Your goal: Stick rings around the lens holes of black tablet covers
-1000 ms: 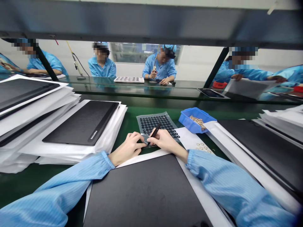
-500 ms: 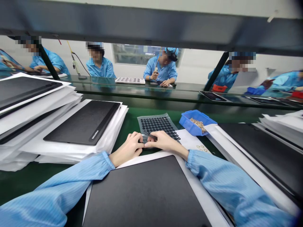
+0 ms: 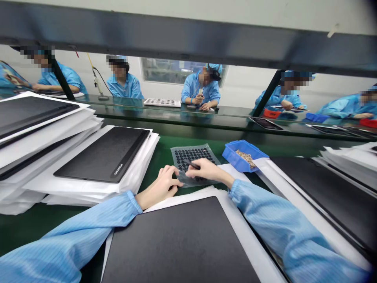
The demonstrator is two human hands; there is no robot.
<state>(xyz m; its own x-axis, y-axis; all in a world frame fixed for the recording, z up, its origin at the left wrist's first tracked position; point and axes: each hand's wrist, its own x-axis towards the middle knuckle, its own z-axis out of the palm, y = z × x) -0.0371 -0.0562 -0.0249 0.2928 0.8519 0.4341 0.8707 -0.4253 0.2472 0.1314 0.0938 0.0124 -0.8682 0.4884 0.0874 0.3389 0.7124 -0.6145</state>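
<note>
A clear plastic sheet with rows of small black rings (image 3: 198, 152) lies on the green bench. My left hand (image 3: 163, 184) is at its near left corner, thumb and forefinger closed on the edge. My right hand (image 3: 206, 171) is over the sheet's near part, gripping a dark slim tool (image 3: 193, 164) that points up and left; its exact kind is unclear. Below the hands a large black flat panel (image 3: 179, 239) rests on white paper (image 3: 235, 226). To the right of the sheet stands a blue bin (image 3: 229, 154) with small tan pieces (image 3: 246, 158) in it.
Stacks of black panels with white sheets between them stand on the left (image 3: 97, 157) and right (image 3: 324, 192). A shelf beam (image 3: 188, 43) crosses overhead. Beyond the raised ledge (image 3: 176, 114), several co-workers in blue sit at another bench.
The sheet's near part, earlier bunched between both hands, now lies flatter. My right hand has moved slightly right and up, away from the left, keeping the tool. My left hand has hardly moved.
</note>
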